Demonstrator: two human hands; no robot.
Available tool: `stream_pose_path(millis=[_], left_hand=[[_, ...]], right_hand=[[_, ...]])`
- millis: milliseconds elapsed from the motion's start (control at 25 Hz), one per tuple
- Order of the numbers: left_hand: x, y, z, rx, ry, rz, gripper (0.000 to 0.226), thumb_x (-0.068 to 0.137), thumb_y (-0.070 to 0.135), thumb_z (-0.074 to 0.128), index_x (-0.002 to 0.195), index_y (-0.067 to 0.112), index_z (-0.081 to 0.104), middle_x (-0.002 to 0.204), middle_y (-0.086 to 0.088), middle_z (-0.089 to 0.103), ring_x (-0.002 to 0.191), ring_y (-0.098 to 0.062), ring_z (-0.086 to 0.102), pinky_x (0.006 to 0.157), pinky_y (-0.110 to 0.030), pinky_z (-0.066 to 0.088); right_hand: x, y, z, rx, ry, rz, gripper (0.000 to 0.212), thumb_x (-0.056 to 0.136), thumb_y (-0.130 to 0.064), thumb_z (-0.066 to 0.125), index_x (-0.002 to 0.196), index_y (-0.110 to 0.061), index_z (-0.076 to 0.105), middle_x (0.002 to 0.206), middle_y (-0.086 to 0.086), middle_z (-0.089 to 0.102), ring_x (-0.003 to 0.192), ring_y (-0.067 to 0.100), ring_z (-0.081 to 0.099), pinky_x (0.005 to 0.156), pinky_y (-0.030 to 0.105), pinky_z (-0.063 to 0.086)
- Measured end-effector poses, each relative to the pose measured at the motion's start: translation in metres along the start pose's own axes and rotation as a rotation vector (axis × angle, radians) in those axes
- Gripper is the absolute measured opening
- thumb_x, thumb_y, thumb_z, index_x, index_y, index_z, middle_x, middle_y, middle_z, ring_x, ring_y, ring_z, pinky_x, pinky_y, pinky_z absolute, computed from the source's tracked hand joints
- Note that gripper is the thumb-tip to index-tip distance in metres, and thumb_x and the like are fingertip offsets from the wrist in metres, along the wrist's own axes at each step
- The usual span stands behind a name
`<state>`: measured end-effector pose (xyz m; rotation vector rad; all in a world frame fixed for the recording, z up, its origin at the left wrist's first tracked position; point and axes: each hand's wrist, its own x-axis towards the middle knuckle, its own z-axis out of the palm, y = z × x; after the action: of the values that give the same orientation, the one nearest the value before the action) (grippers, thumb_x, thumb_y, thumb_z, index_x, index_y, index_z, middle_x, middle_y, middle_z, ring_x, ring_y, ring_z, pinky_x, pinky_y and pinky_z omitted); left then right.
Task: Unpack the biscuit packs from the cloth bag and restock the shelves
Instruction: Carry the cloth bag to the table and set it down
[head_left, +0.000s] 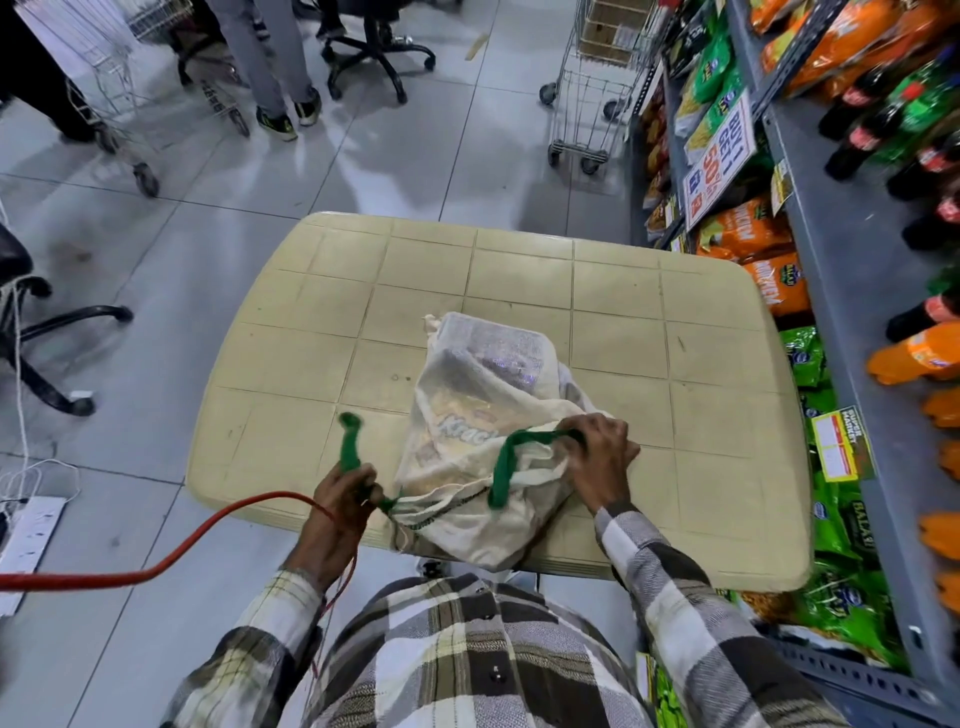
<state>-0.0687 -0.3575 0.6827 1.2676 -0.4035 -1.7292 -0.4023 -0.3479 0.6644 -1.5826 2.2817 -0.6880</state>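
A thin cream cloth bag with green handles lies on its side on a beige plastic table, its mouth toward me. Biscuit packs show through the fabric, one yellow with lettering, one darker behind it. My left hand grips one green handle at the bag's left corner, holding it up. My right hand is closed on the other green handle at the bag's right side. Grey shelves stand to the right.
The shelves hold orange and green snack bags, cola bottles and a promo sign. A wire trolley stands beyond the table, another trolley, a person's legs and an office chair at top left. A red cable crosses the floor.
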Motion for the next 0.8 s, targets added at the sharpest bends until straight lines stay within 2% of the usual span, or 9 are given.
stream_pose_path(millis=[80, 160, 280, 360, 480, 560, 640, 720, 800], left_hand=[[-0.002, 0.001, -0.032, -0.109, 0.108, -0.074, 0.026, 0.094, 0.003, 0.047, 0.074, 0.020, 0.044, 0.051, 0.008, 0.040, 0.043, -0.007, 0.039, 0.046, -0.018, 0.042], [-0.005, -0.010, -0.070, -0.029, 0.266, -0.149, 0.032, 0.095, 0.004, 0.044, 0.068, 0.019, 0.034, 0.044, 0.007, 0.031, 0.036, -0.008, 0.031, 0.039, -0.017, 0.034], [-0.005, -0.034, -0.097, 0.405, 0.406, -0.268, 0.008, 0.095, 0.008, 0.053, 0.086, 0.007, 0.052, 0.062, -0.004, 0.047, 0.048, -0.016, 0.039, 0.047, -0.023, 0.035], [0.004, -0.040, -0.089, 0.679, 0.483, -0.183, 0.023, 0.089, 0.016, 0.067, 0.106, 0.006, 0.055, 0.085, -0.012, 0.058, 0.071, -0.028, 0.055, 0.062, -0.035, 0.049], [0.014, -0.025, -0.040, 0.908, 0.369, 0.259, 0.028, 0.080, 0.013, 0.078, 0.099, 0.011, 0.056, 0.093, -0.011, 0.064, 0.083, -0.027, 0.062, 0.073, -0.039, 0.055], [0.010, -0.017, 0.002, 1.075, 0.048, 0.434, 0.019, 0.082, 0.017, 0.076, 0.087, 0.015, 0.058, 0.080, -0.002, 0.066, 0.070, -0.015, 0.062, 0.062, -0.025, 0.051], [0.006, -0.022, 0.034, 1.293, -0.306, 0.457, 0.027, 0.082, 0.043, 0.072, 0.081, 0.020, 0.057, 0.074, 0.005, 0.064, 0.064, -0.012, 0.059, 0.059, -0.025, 0.049], [0.006, -0.037, 0.051, 1.650, -0.518, 0.432, 0.049, 0.075, 0.072, 0.054, 0.084, 0.023, 0.053, 0.079, 0.008, 0.060, 0.069, -0.014, 0.056, 0.062, -0.031, 0.047], [0.009, -0.055, 0.059, 1.974, -0.538, 0.452, 0.062, 0.068, 0.079, 0.044, 0.091, 0.022, 0.052, 0.090, 0.002, 0.061, 0.081, -0.021, 0.058, 0.064, -0.035, 0.044]], right_hand=[[0.006, 0.025, -0.007, 0.295, 0.183, 0.427, 0.029, 0.083, 0.001, 0.054, 0.101, -0.018, 0.067, 0.105, 0.004, 0.065, 0.104, 0.026, 0.049, 0.087, 0.040, 0.038], [0.003, 0.059, -0.008, 0.566, 0.194, 0.833, 0.034, 0.085, 0.004, 0.047, 0.109, -0.010, 0.067, 0.104, 0.011, 0.065, 0.093, 0.026, 0.056, 0.080, 0.034, 0.045], [-0.015, 0.079, 0.002, 0.699, -0.029, 0.993, 0.030, 0.087, 0.003, 0.049, 0.102, -0.017, 0.067, 0.106, 0.013, 0.067, 0.088, 0.030, 0.061, 0.069, 0.032, 0.049], [-0.021, 0.068, -0.001, 0.608, 0.107, 0.898, 0.039, 0.081, 0.011, 0.047, 0.103, -0.016, 0.064, 0.110, 0.015, 0.066, 0.098, 0.034, 0.061, 0.073, 0.031, 0.047], [-0.015, 0.030, -0.021, 0.512, 0.347, 0.374, 0.053, 0.070, 0.021, 0.041, 0.105, -0.012, 0.064, 0.103, 0.006, 0.059, 0.088, 0.024, 0.057, 0.071, 0.025, 0.046], [-0.014, 0.000, -0.024, 0.459, 0.204, -0.034, 0.036, 0.079, 0.014, 0.052, 0.101, -0.012, 0.065, 0.099, 0.001, 0.060, 0.085, 0.012, 0.057, 0.073, 0.020, 0.049], [-0.017, -0.018, -0.018, 0.336, -0.109, -0.290, 0.016, 0.086, -0.015, 0.064, 0.102, -0.018, 0.065, 0.100, -0.004, 0.061, 0.089, 0.009, 0.056, 0.080, 0.021, 0.047], [-0.023, -0.015, -0.003, 0.072, -0.413, -0.412, 0.035, 0.078, -0.045, 0.070, 0.107, -0.026, 0.064, 0.108, -0.004, 0.062, 0.103, 0.014, 0.052, 0.091, 0.029, 0.040], [-0.031, -0.006, 0.012, -0.169, -0.558, -0.485, 0.043, 0.069, -0.045, 0.075, 0.108, -0.031, 0.062, 0.112, -0.003, 0.061, 0.108, 0.018, 0.050, 0.093, 0.035, 0.038]])
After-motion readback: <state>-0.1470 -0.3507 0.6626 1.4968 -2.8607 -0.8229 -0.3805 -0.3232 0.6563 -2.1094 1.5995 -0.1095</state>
